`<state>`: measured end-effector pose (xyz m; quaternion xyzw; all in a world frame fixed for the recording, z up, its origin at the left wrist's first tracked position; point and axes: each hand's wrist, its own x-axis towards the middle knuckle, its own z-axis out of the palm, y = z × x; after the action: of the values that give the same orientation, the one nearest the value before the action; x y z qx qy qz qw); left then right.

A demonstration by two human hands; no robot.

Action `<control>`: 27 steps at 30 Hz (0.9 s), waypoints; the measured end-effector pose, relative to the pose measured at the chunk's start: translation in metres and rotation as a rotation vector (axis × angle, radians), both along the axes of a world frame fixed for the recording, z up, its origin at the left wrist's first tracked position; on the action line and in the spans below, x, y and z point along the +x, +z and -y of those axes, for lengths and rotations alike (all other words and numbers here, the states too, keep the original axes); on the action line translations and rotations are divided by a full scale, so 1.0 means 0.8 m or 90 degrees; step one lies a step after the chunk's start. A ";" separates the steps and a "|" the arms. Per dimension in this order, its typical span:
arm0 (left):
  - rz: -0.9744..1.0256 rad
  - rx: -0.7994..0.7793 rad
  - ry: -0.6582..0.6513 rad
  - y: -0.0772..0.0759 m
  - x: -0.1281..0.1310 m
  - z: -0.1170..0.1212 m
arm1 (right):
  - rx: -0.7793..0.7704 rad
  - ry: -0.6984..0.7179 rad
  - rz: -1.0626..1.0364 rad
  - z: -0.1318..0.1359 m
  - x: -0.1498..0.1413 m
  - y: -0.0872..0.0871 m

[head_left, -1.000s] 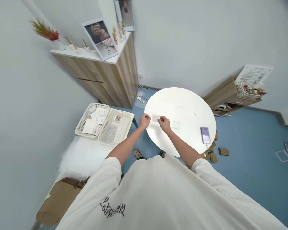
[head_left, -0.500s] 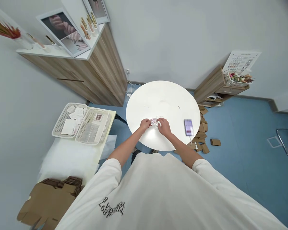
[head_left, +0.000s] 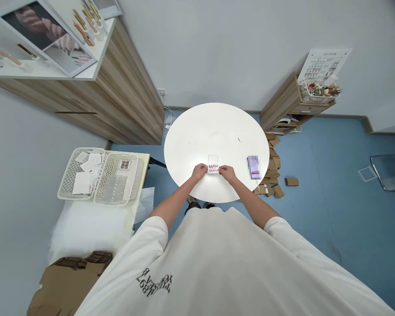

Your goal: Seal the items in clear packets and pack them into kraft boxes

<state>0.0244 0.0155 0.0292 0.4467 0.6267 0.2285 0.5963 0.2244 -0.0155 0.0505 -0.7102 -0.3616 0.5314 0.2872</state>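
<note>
Between my two hands, above the near part of the round white table, is a small clear plastic case with its lid raised on the far side. Two rows of pinkish false nails lie in its near half. My left hand is closed with its fingertips pinching the case's left edge. At the right edge, the fingers of my right hand are pressed together on the case. Whether the case rests on the tabletop or is held just over it, I cannot tell.
A blurred-out purple object lies at the table's right. To the left, a side table carries white baskets with cards and clear packs. Cardboard pieces are stacked on the floor beyond the table. A wooden cabinet stands back left.
The case has turned level and squared up, and its raised lid now shows clearly. My right hand has shifted from over the case to its right edge. The whole view has shifted slightly.
</note>
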 end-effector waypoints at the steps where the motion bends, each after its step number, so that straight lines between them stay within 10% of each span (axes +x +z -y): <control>1: -0.002 -0.025 0.014 -0.003 0.000 0.001 | -0.011 -0.011 0.022 0.001 0.003 -0.004; 13: -0.006 -0.150 -0.010 -0.060 0.001 0.019 | -0.104 0.022 0.193 -0.003 0.001 -0.083; 27: -0.036 -0.133 0.011 -0.063 0.002 -0.012 | -0.050 0.078 0.216 -0.013 0.003 -0.068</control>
<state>0.0262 0.0249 -0.0209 0.3829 0.6677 0.1545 0.6194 0.2270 -0.0049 -0.0039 -0.7769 -0.4266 0.4343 0.1611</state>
